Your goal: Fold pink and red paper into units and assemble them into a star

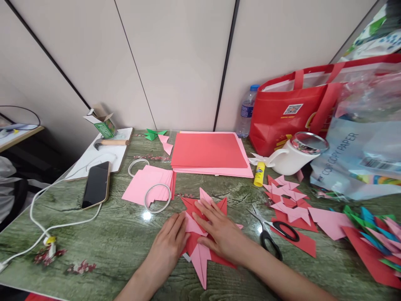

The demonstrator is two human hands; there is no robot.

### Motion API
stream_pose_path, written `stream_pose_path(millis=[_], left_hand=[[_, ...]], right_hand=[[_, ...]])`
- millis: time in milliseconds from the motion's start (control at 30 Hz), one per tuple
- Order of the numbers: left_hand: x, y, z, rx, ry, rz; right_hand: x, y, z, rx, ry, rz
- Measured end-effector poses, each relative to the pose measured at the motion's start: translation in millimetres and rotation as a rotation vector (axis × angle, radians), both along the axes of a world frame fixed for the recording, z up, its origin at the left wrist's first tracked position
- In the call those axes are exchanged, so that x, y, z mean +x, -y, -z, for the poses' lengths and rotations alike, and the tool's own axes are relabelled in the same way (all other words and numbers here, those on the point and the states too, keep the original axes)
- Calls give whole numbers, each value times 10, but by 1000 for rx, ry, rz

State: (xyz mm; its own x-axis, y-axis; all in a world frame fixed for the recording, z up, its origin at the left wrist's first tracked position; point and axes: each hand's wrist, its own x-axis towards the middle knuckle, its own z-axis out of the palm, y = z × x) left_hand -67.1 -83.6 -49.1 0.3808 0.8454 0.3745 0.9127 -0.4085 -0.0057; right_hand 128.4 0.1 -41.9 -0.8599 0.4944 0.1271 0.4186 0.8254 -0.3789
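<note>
A many-pointed star of folded red and pink paper [200,261] lies on the table in front of me. My left hand [171,236] is at its left edge, fingers close together and thumb tucked in, gripping the paper there. Across the star's upper right part my right hand [219,234] lies flat, with its fingers stretched out and apart. The hands cover much of the star's middle. Just right of the right hand are scissors [266,230] with black handles, their blades slightly apart. A small pale piece [187,256] shows under the star's lower left side.
Pink squares [134,188] and tape rings [157,198] lie up left, near a phone [96,184] and white cable [70,223]. Red and pink sheets [209,150] sit behind. Rightward are a glue stick [259,174], mug [290,156], folded pieces [291,211] and red bag [282,119].
</note>
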Motion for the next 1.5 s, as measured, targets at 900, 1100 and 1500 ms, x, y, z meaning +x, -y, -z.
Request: stream_pose_path(millis=[900, 1100, 1500], left_hand=[[197, -249, -325, -223, -292, -15], [292, -310, -351, -188, -442, -54], [319, -305, -324, -116, -507, -28]], right_hand=[[-4, 7, -23, 41, -45, -21], [-10, 23, -31, 17, -101, 1], [80, 0, -81, -96, -198, 216]])
